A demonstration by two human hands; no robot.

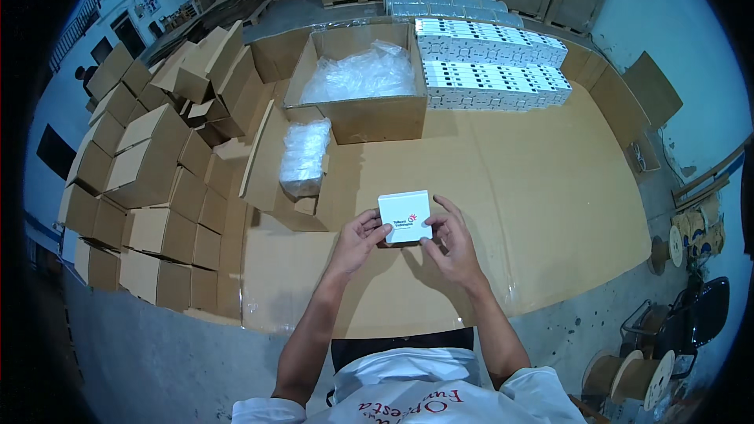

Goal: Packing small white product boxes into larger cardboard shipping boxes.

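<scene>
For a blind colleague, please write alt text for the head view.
Both hands, left hand and right hand, hold a small white square box above a brown cardboard-covered floor. Beyond stand an open brown carton of clear plastic bags and rows of white boxes.

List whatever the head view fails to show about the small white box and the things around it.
- Small white box: its underside and near side, hidden by the left hand and right hand.
- Open carton: contents below the clear plastic bags, covered by them.
- Wrapped bundle: what it holds, blurred by the film.
- White box stacks: surface details, too small.
</scene>
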